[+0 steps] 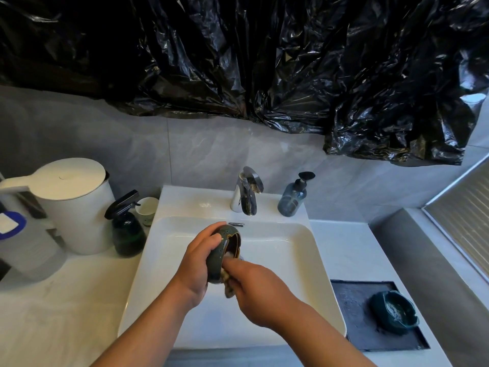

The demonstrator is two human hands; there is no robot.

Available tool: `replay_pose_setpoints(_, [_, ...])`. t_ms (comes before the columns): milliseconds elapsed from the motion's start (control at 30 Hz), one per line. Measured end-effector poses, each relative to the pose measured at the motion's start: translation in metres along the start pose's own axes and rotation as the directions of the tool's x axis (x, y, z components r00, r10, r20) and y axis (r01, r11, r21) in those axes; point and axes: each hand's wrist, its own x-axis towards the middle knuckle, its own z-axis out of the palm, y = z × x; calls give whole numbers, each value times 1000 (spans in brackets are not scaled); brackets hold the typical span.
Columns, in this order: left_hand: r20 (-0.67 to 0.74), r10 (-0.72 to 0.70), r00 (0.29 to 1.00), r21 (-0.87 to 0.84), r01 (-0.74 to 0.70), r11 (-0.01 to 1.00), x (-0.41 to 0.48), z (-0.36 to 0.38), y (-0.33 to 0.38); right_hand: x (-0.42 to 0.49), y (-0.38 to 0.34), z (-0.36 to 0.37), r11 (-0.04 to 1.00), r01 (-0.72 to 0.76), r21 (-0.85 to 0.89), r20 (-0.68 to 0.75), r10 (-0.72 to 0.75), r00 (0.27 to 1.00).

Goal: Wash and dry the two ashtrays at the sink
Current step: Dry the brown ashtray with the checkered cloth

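Over the white sink (299, 250), my left hand (198, 263) grips a dark green speckled ashtray (225, 247) tipped on its side, its opening facing right. My right hand (262, 290) presses a light-coloured cloth or sponge (229, 287) against the ashtray's lower rim; most of the cloth is hidden by my fingers. A second dark teal ashtray (391, 311) sits upright on a dark grey mat (354, 313) on the counter right of the sink.
The chrome tap (248, 192) stands behind the basin with no water visible. A blue soap pump bottle (292, 200) is to its right. Left of the sink stand a dark spray bottle (127, 229), a small cup (146, 209) and a white bin (76, 205).
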Motion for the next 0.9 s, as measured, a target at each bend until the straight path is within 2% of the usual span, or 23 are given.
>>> replay_pose_setpoints(67, [3, -24, 1000, -11, 24, 1000, 0, 3, 1, 2, 6, -1, 971, 45, -236, -37, -56, 998])
replay_pose_setpoints(133, [24, -43, 999, -11, 43, 999, 0, 4, 4, 2, 10, -2, 924, 63, -376, -40, -84, 996])
replay_pose_setpoints(200, [37, -58, 998, -13, 59, 998, 1, 4, 6, 2, 12, -3, 904, 73, -420, -39, -99, 994])
replay_pose_setpoints(267, [43, -69, 997, -19, 70, 997, 1, 6, 8, 2, 14, -1, 917, 61, -393, -40, -83, 996])
replay_pose_setpoints(300, [35, -71, 997, -18, 71, 997, 1, 7, 10, 3, 14, -1, 946, 48, -321, -39, -64, 997])
replay_pose_setpoints(333, [23, -67, 997, -13, 67, 998, 1, 8, 10, 3, 12, -2, 984, 27, -175, -41, -34, 999])
replay_pose_setpoints(367, [13, -57, 998, -8, 58, 998, 2, 9, 11, 2, 8, -3, 1000, -8, 30, -22, 9, 1000])
replay_pose_setpoints(400, [7, -44, 999, -5, 45, 999, 3, 9, 11, 1, 4, -6, 972, -53, 227, 13, 51, 999])
replay_pose_setpoints(467, [-3, -19, 1000, -3, 19, 1000, 4, 10, 11, 0, -3, -10, 865, -146, 480, 83, 121, 989])
replay_pose_setpoints(567, [-4, 47, 999, 24, -46, 999, 4, 10, 11, -1, -7, -16, 652, -181, 736, 129, 128, 983])
replay_pose_setpoints(667, [29, 146, 989, 159, -149, 976, 2, 11, 10, -1, -5, -17, 470, -170, 866, 125, 125, 984])
replay_pose_setpoints(733, [46, 170, 984, 202, -176, 963, 1, 13, 8, 0, -5, -17, 438, -144, 887, 106, 112, 988])
replay_pose_setpoints(833, [62, 109, 992, 177, -119, 977, -4, 18, 8, 1, -5, -18, 451, -138, 882, 69, 165, 984])
replay_pose_setpoints(900, [51, 73, 996, 141, -79, 987, -8, 20, 10, 1, -1, -19, 392, -127, 911, 67, 164, 984])
